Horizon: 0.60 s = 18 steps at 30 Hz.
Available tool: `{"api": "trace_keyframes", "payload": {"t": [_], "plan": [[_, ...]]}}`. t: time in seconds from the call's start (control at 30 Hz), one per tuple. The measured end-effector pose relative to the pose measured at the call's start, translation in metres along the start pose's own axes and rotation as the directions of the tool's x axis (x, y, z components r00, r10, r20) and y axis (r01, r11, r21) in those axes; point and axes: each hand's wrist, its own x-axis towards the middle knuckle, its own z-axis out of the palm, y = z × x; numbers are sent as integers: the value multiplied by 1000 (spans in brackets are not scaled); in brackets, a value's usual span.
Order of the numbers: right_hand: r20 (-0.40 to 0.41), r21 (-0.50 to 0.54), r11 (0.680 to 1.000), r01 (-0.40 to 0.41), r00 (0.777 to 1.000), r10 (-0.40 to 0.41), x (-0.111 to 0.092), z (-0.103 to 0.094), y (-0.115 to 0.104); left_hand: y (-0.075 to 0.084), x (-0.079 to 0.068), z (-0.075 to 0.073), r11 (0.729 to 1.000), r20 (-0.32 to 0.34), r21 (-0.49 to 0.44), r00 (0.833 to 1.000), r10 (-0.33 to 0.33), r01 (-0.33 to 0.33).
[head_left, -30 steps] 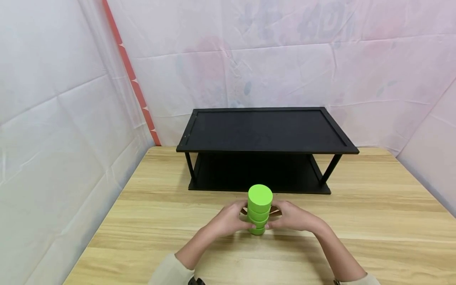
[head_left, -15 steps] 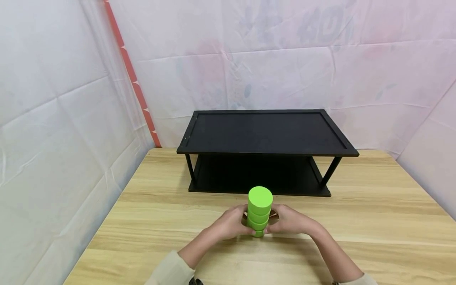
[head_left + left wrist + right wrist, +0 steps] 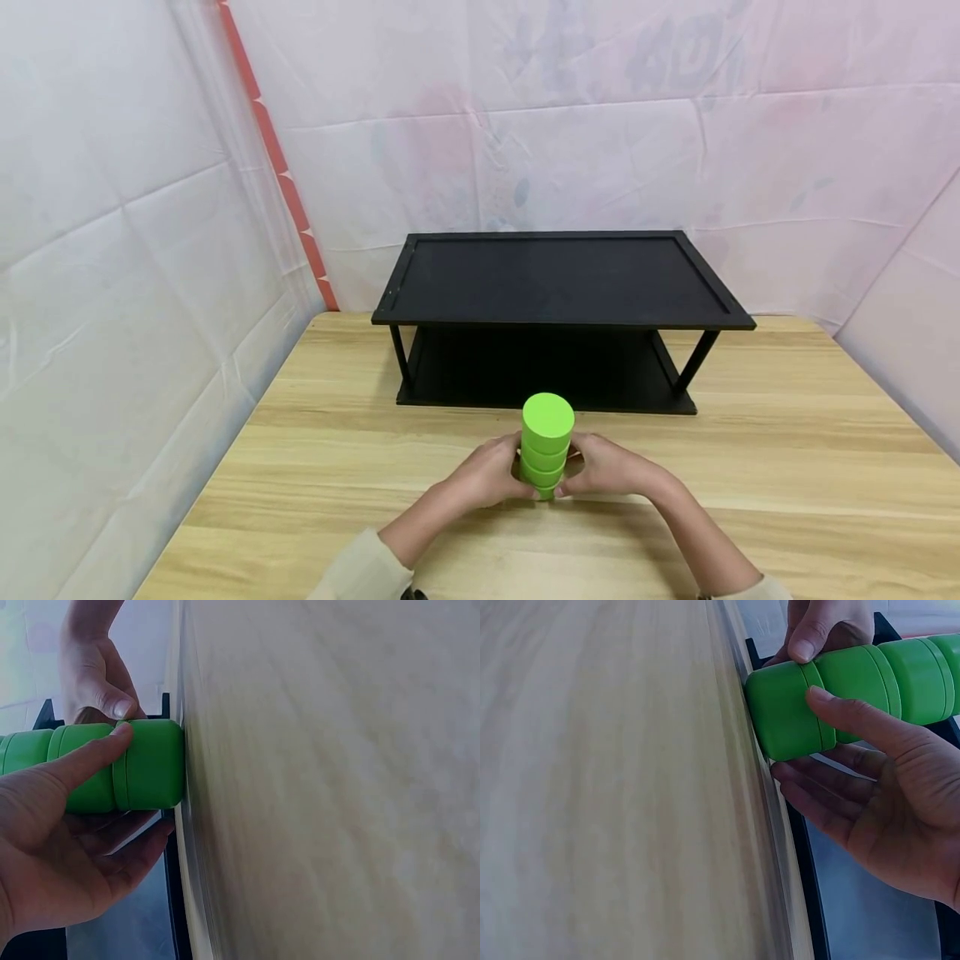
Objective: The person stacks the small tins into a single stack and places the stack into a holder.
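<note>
A stack of several bright green round lidded containers (image 3: 547,442) stands upright on the wooden table, in front of the black rack. My left hand (image 3: 483,473) grips the stack from the left, low down, its thumb on the near side and its fingers reaching behind. From the right, my right hand (image 3: 611,467) holds it the same way, thumb near the base. In the left wrist view the lowest container (image 3: 154,765) has its bottom right at the table surface. The right wrist view shows both thumbs on the lower part, with the right fingers (image 3: 832,796) stretched along the far side.
Behind the stack is a black two-tier rack (image 3: 562,279) with a flat top and a lower shelf. Wood-grain tabletop (image 3: 300,467) spreads on both sides. Pale printed cloth (image 3: 585,150) hangs at the back and sides, with a red strip (image 3: 273,158) on the left.
Both hands have slid slightly down the stack, their thumbs now closer to its base. The stack stays where it stood, and the head view has tilted a little.
</note>
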Motion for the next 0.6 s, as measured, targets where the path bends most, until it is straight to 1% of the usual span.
{"api": "trace_keyframes", "payload": {"t": [0.2,0.43,0.6], "plan": [[4,-1,1000,1,1000,-1,0,0,0,1,-1,0,999,-12,38,1000,-2,3],[6,4,1000,10,1000,-10,0,-1,-1,1,0,0,999,-15,43,1000,-9,10],[5,3,1000,13,1000,-13,0,-1,0,-1,0,0,1000,-6,25,1000,-14,14]]}}
